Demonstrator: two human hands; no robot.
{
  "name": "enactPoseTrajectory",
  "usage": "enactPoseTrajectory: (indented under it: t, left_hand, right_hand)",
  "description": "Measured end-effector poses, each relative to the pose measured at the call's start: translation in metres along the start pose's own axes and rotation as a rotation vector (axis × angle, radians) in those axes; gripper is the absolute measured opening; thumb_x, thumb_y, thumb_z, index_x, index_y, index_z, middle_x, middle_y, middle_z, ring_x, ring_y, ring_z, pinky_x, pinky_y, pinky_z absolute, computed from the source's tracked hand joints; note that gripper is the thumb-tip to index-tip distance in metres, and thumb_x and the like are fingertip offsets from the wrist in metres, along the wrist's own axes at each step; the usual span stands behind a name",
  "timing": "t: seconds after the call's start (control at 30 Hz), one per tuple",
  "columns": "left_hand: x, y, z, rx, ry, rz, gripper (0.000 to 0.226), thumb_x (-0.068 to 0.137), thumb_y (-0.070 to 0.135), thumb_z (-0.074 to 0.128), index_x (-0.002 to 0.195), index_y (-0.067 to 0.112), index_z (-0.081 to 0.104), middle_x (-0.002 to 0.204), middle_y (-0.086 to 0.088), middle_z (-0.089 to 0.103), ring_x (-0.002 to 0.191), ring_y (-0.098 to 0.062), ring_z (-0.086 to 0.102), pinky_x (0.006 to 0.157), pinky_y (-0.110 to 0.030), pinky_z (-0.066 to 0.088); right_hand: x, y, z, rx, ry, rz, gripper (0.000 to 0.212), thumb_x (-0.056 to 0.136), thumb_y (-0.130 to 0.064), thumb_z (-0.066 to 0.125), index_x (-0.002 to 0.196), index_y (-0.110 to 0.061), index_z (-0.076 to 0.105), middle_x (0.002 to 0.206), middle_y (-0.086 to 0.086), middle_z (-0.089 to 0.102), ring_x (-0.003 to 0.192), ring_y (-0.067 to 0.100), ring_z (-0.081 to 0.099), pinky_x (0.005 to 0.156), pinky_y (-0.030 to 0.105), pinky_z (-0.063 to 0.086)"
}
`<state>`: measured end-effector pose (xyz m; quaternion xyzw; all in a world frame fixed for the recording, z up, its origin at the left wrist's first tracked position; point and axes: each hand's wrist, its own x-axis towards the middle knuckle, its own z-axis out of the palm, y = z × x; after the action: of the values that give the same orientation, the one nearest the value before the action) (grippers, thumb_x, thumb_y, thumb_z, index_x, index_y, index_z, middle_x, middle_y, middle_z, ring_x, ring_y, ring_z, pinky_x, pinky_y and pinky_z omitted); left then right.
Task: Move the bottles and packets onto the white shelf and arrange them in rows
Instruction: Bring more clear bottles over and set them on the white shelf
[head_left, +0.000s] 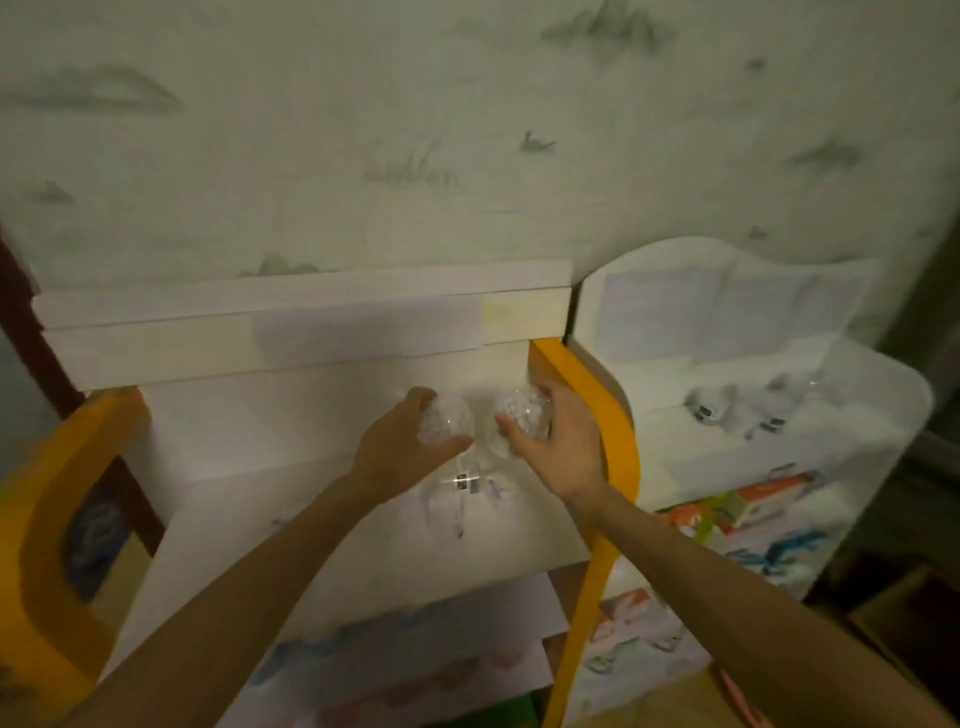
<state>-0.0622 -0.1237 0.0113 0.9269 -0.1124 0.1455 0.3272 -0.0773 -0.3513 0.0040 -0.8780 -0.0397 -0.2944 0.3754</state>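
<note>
Dim room, pale patterned wall (467, 130) behind a white shelf (322, 431) with orange sides. Left hand (400, 441) curled round one clear bottle (447, 423), right hand (558, 441) round another clear bottle (522, 421), both side by side over the shelf's top tier. More bottles (737, 410) lying on the neighbouring white rack (883, 395) at right.

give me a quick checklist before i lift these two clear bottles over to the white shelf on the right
1. Left hand has a grip on its clear bottle: ok, fingers curl round it.
2. Right hand has a grip on its clear bottle: ok, fingers wrap it.
3. Caps closed: cannot tell, the picture is blurred.
4. Free room on the white shelf: cannot tell; several bottles already stand on its upper tier, with some bare surface in front of them.
5. Path to the right: not ok, the orange side panel stands between the hands and the shelf, so lift over it.
</note>
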Motion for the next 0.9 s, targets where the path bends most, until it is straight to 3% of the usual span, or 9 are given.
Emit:
enactPoseTrajectory:
  t: [0.17,0.33,0.47,0.53,0.67,0.9]
  left_hand:
    - [0.021,0.082,0.053,0.046,-0.004,0.144,0.082,0.067,0.078,0.068,0.13,0.031,0.046,0.118,0.013,0.061,0.098,-0.011,0.062,0.087,-0.031,0.052]
    - [0.035,0.17,0.116,0.038,0.002,0.234,0.081,0.068,0.077,0.067,0.133,0.034,0.044,0.121,0.012,0.063,0.103,-0.013,0.063,0.087,-0.033,0.054]
    - [0.045,0.229,0.175,0.113,-0.108,0.285,0.083,0.071,0.071,0.071,0.139,0.031,0.042,0.133,0.011,0.057,0.116,-0.015,0.058,0.093,-0.029,0.049]
    - [0.048,0.251,0.206,0.14,-0.175,0.3,0.082,0.07,0.07,0.072,0.136,0.034,0.039,0.127,0.013,0.056,0.11,-0.013,0.059,0.088,-0.026,0.05]
    - [0.057,0.295,0.261,0.185,-0.331,0.289,0.079,0.062,0.07,0.074,0.121,0.039,0.032,0.101,0.013,0.056,0.086,-0.014,0.061,0.079,-0.033,0.057]
    - [0.085,0.37,0.332,0.169,-0.393,0.312,0.074,0.07,0.065,0.075,0.125,0.032,0.037,0.104,0.013,0.052,0.09,-0.015,0.058,0.078,-0.03,0.046]
  right_hand:
    - [0.005,0.063,-0.07,0.001,0.083,0.034,0.063,0.076,-0.069,0.066,0.121,-0.027,0.053,0.113,-0.009,0.061,0.1,0.007,0.056,0.086,0.025,0.047]
    - [0.009,0.144,-0.138,0.051,0.141,0.119,0.066,0.077,-0.074,0.06,0.126,-0.03,0.049,0.118,-0.013,0.057,0.107,0.008,0.055,0.092,0.03,0.048]
    - [0.009,0.211,-0.188,0.089,0.127,0.236,0.072,0.077,-0.075,0.061,0.132,-0.032,0.045,0.126,-0.013,0.056,0.112,0.008,0.054,0.096,0.034,0.049]
    - [0.007,0.245,-0.209,0.104,0.108,0.275,0.077,0.075,-0.078,0.061,0.135,-0.032,0.045,0.13,-0.013,0.056,0.115,0.008,0.055,0.098,0.036,0.05]
    - [0.001,0.305,-0.248,0.064,0.089,0.324,0.078,0.077,-0.073,0.063,0.138,-0.029,0.045,0.137,-0.009,0.053,0.12,0.012,0.054,0.099,0.035,0.048]
    - [0.009,0.383,-0.308,0.077,0.099,0.456,0.069,0.077,-0.064,0.069,0.134,-0.033,0.045,0.133,-0.01,0.055,0.118,0.012,0.054,0.099,0.035,0.049]
